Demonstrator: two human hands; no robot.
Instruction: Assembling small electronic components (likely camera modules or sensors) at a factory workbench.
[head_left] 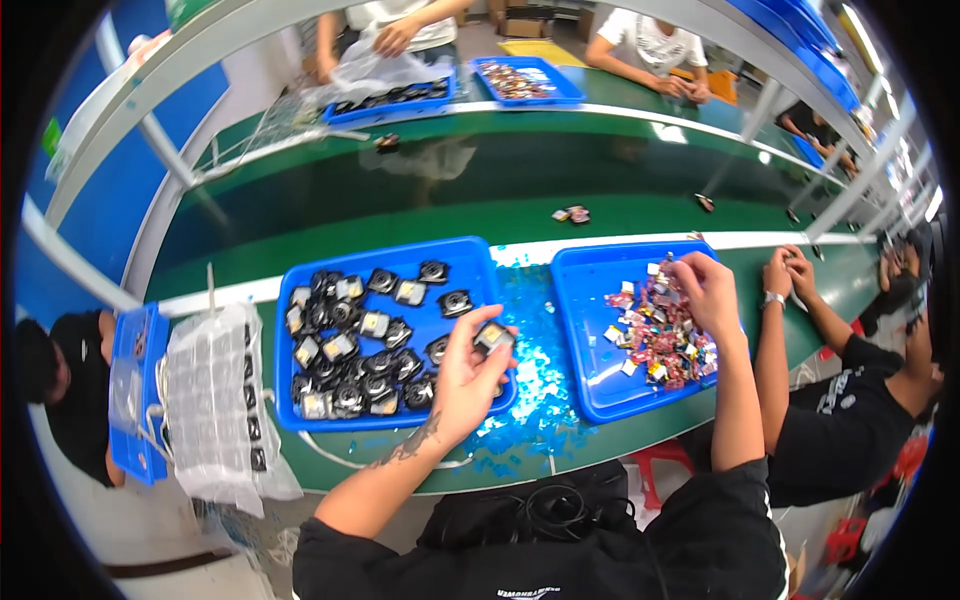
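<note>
My left hand [466, 378] holds a small black module with a pale square face [492, 338] between thumb and fingers. It is raised over the right edge of a blue tray [462, 250], where several similar black modules [345, 345] lie in a loose heap. My right hand [708, 295] is over the far right part of a second blue tray [590, 395]. Its fingers are bent and pinched together beside a pile of small reddish and silver parts [660, 330]. Whatever they may hold is hidden.
Bits of blue film [535, 390] litter the green table between the trays. At the left lies a clear plastic compartment sheet [212, 400] with a few black pieces. A green conveyor belt [400, 205] carries a few small parts. Co-workers sit opposite and close on my right.
</note>
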